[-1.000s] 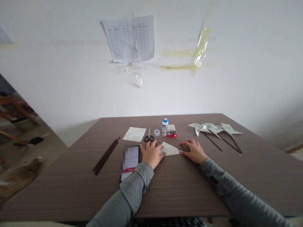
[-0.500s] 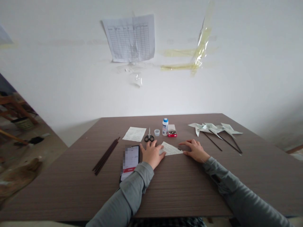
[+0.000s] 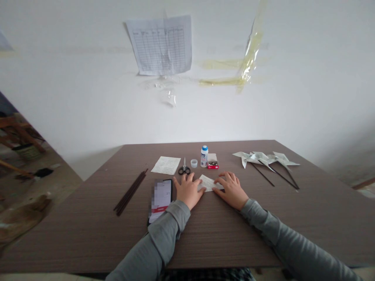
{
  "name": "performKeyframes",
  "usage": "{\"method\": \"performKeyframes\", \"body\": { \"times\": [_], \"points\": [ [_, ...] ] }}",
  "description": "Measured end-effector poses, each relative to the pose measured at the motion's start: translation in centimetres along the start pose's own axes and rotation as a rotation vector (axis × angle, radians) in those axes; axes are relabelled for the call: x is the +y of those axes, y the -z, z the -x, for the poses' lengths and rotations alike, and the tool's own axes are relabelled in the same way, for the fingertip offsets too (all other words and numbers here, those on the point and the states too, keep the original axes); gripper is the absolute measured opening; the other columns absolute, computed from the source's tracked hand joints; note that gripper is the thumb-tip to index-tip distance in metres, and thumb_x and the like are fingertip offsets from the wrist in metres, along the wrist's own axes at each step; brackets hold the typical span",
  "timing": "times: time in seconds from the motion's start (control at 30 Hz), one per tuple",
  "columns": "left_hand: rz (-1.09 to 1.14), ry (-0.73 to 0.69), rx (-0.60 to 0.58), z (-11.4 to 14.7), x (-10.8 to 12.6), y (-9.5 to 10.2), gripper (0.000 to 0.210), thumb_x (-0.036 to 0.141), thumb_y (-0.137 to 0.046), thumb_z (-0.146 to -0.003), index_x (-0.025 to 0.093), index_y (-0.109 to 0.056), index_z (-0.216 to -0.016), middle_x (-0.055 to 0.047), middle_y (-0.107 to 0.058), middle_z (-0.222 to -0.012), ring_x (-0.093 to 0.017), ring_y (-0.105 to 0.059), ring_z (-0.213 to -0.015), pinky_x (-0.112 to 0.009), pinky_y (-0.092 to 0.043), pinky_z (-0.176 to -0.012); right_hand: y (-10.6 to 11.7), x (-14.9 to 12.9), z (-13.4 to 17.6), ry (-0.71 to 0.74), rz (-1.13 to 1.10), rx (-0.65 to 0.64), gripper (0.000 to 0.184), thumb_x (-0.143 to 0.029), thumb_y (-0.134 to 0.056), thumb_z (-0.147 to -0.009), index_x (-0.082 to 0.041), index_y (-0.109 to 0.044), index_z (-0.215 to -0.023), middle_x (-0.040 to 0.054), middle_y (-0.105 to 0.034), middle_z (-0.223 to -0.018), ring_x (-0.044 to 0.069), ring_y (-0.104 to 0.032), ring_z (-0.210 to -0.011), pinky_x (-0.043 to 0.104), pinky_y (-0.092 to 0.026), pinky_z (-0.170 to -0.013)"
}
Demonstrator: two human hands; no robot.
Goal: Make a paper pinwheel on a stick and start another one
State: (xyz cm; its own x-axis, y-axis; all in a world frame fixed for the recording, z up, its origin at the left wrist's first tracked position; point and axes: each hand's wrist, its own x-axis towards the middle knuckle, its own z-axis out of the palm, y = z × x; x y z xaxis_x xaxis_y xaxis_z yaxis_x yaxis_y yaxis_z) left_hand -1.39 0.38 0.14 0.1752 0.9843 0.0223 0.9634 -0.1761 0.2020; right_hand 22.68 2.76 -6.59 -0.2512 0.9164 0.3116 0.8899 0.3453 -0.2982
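A folded triangle of printed paper (image 3: 207,183) lies flat on the table between my hands. My left hand (image 3: 187,190) rests on its left end with the fingers spread. Over its right part lies my right hand (image 3: 231,189), fingers apart and pressing on the paper, so the right tip is mostly hidden. Just beyond the left fingers is a pair of black-handled scissors (image 3: 184,169). A phone (image 3: 160,203) with a lit screen lies left of my left hand, partly under the sleeve.
Behind the paper stand a small clear cup (image 3: 193,163), a white blue-capped bottle (image 3: 204,157) and a red box (image 3: 213,165) of small metal pieces. Another paper sheet (image 3: 166,165) and dark sticks (image 3: 131,192) lie left. Several paper pinwheels (image 3: 263,159) on sticks lie right.
My right hand has moved left from the triangle's right tip onto the paper itself. My left hand has stayed in place.
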Motion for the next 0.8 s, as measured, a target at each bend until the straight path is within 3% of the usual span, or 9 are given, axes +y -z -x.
{"method": "performKeyframes", "body": {
  "times": [0.13,0.33,0.57,0.8],
  "points": [
    [0.004,-0.005,-0.001,0.0,0.0,-0.2,0.046,0.049,-0.081,-0.123,0.040,-0.093,-0.167,-0.012,-0.065,-0.202,-0.054,-0.054,-0.188,-0.098,-0.029,-0.156,-0.5,-0.9,-0.2,-0.046,0.000,0.026,0.022,-0.043,-0.091,-0.110,-0.032,-0.095,-0.129,0.0150,-0.084,-0.151,0.048,-0.071,-0.153,0.070,-0.065,-0.129],
    [0.012,-0.002,-0.019,0.0,0.1,0.1,0.048,0.054,-0.083,-0.121,0.042,-0.092,-0.167,-0.010,-0.064,-0.203,-0.054,-0.052,-0.189,-0.095,-0.027,-0.158,0.2,-2.3,-0.3,-0.145,-0.011,-0.037,0.034,-0.050,-0.096,-0.111,-0.028,-0.094,-0.136,0.0171,-0.082,-0.156,0.048,-0.068,-0.157,0.065,-0.061,-0.133],
    [0.029,0.025,-0.043,0.0,0.2,0.4,0.050,0.050,-0.085,-0.120,0.039,-0.090,-0.168,-0.013,-0.060,-0.205,-0.052,-0.050,-0.191,-0.093,-0.028,-0.158,1.5,-3.4,-0.8,-0.225,-0.018,-0.161,0.047,-0.047,-0.094,-0.115,-0.043,-0.093,-0.161,0.0133,-0.076,-0.170,0.045,-0.064,-0.169,0.065,-0.054,-0.143],
    [0.018,0.030,-0.025,0.3,-0.3,0.8,0.040,0.041,-0.088,-0.117,0.040,-0.095,-0.156,-0.009,-0.064,-0.202,-0.051,-0.051,-0.189,-0.093,-0.034,-0.155,2.0,-3.3,-0.6,-0.201,-0.044,-0.161,0.046,-0.044,-0.094,-0.114,-0.047,-0.096,-0.160,0.0139,-0.076,-0.178,0.053,-0.063,-0.173,0.070,-0.052,-0.145]
  ]
}}
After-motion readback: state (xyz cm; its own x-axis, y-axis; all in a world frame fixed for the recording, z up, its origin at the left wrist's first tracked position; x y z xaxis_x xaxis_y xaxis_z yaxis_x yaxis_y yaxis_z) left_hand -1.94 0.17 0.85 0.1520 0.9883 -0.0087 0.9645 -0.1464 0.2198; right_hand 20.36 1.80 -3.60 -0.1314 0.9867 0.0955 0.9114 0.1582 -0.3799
